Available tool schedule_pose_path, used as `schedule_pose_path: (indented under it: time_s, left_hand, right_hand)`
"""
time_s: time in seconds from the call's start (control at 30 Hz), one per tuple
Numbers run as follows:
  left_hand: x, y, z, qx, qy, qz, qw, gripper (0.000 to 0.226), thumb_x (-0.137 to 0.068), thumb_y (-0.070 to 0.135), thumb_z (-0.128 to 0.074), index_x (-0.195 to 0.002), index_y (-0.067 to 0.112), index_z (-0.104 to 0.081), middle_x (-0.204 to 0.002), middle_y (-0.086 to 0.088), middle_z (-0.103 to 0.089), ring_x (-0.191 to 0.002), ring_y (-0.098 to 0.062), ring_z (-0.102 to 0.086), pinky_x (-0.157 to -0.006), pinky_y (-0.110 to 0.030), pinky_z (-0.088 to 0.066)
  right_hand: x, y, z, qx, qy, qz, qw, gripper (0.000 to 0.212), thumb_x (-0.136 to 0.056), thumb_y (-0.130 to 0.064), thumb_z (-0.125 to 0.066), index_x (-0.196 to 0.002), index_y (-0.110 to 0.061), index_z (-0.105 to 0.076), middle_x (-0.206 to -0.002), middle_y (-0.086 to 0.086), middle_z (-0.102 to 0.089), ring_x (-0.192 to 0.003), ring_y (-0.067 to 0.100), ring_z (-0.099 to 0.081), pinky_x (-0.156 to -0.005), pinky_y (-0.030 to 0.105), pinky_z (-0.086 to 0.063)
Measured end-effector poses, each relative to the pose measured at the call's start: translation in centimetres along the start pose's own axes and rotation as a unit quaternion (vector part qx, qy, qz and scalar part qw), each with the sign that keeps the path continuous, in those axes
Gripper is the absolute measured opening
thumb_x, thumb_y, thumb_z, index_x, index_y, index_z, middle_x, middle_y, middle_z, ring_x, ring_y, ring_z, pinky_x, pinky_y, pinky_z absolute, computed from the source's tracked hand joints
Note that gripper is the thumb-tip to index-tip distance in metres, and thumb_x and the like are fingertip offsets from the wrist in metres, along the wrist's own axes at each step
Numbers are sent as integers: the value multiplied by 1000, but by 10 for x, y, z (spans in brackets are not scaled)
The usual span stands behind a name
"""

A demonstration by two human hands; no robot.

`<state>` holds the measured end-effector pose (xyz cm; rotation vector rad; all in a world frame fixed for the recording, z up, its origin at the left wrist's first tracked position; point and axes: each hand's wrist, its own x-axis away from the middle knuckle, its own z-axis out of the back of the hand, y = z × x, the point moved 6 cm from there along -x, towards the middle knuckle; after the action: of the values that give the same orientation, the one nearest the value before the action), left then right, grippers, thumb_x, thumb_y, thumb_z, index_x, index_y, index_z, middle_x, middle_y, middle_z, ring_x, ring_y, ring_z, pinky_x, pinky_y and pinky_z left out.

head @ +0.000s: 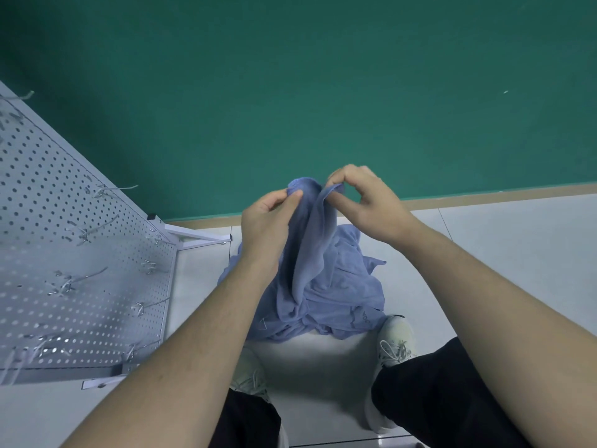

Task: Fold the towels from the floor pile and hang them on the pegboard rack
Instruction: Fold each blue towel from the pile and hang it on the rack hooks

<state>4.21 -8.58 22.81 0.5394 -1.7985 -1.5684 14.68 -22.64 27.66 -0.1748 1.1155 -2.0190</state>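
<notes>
A blue-grey towel (311, 240) hangs between my hands, lifted above the floor pile. My left hand (266, 221) pinches its top edge on the left with thumb and fingers. My right hand (365, 202) pinches the top edge on the right, its fingers curled over the cloth. The towel's lower part drapes down onto the pile of blue-grey towels (342, 305) crumpled on the floor between my feet. The white pegboard rack (64, 253) stands at the left, with several bare metal hooks sticking out.
A green wall (323, 92) rises just behind the pile, with a tan baseboard along the floor. The rack's white base frame (200, 237) reaches toward the pile. My white sneakers (392, 344) flank the towels on pale floor tiles.
</notes>
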Motion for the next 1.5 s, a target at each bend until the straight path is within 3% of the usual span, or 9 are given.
schedule_pose_path:
  time_s: [0.07, 0.17, 0.27, 0.47, 0.63, 0.83, 1.03, 1.33, 1.5]
  left_hand:
    - [2, -2, -4, 11, -20, 19, 1000, 4, -88, 20, -75, -88, 18, -78, -91, -2, -76, -86, -16, -68, -93, -43, -57]
    - [5, -4, -9, 60, -42, 48, 996, 8, -87, 14, -76, -95, 14, -76, -96, -8, -78, -91, -21, -71, -91, -38, -58]
    - [6, -4, -10, 72, -48, 54, 995, 9, -88, 14, -75, -97, 12, -75, -97, -8, -78, -91, -20, -71, -88, -33, -58]
    - [5, -5, -13, 57, -60, 47, 995, 9, -93, 21, -70, -94, 15, -77, -102, -14, -76, -97, -27, -71, -89, -36, -58]
    - [5, -1, -14, 63, -64, 40, 995, 8, -95, 18, -68, -93, 15, -74, -96, -8, -77, -92, -21, -72, -88, -34, -58]
    - [9, 0, -19, 57, -101, 38, 992, 12, -98, 22, -63, -96, 16, -73, -104, -14, -76, -98, -27, -72, -91, -37, -57]
    - [9, 5, -16, 20, -118, 10, 993, 14, -98, 21, -63, -90, 19, -75, -102, -14, -76, -102, -31, -72, -97, -43, -56]
    - [14, 6, -22, -24, -158, -8, 987, 9, -99, 20, -63, -91, 21, -66, -90, -3, -76, -89, -15, -70, -94, -40, -56]
    - [12, 12, -20, -41, -157, -55, 985, 14, -98, 29, -62, -85, 30, -67, -88, -2, -71, -86, -16, -63, -86, -40, -53]
  right_hand:
    - [2, -1, -3, -30, -24, -4, 999, 8, -94, -25, -58, -90, -32, -59, -87, -22, -61, -92, 10, -54, -87, 29, -42]
    - [-1, -3, -4, 21, 0, 14, 1000, 13, -89, -40, -58, -92, -35, -69, -82, -27, -64, -84, 7, -49, -84, 27, -41]
    - [-3, -6, -8, 64, -5, 34, 997, 30, -89, -51, -50, -94, -33, -73, -82, -23, -64, -83, 12, -50, -88, 40, -45]
    - [-4, -6, -12, 80, -8, 39, 996, 29, -92, -53, -44, -91, -35, -67, -81, -20, -57, -86, 14, -49, -91, 51, -42]
    - [-4, -7, -13, 24, -10, 38, 999, 21, -84, -52, -60, -85, -35, -72, -73, -20, -63, -79, 6, -51, -88, 39, -43]
    - [-1, 6, -10, -34, 8, -43, 998, 19, -88, -37, -74, -74, -29, -64, -63, 11, -53, -61, 10, -43, -62, 27, -37]
    - [0, 16, -9, -20, 18, -94, 995, 38, -86, -42, -74, -66, -17, -55, -55, -11, -43, -58, 8, -42, -58, 26, -36]
    - [0, 14, -3, 52, 19, -80, 995, 51, -87, -47, -70, -56, -19, -42, -51, -7, -40, -53, 11, -34, -51, 24, -27]
    - [0, 15, 1, 37, -26, -76, 996, 50, -88, -49, -70, -63, -9, -53, -56, 0, -43, -55, 13, -35, -52, 26, -29]
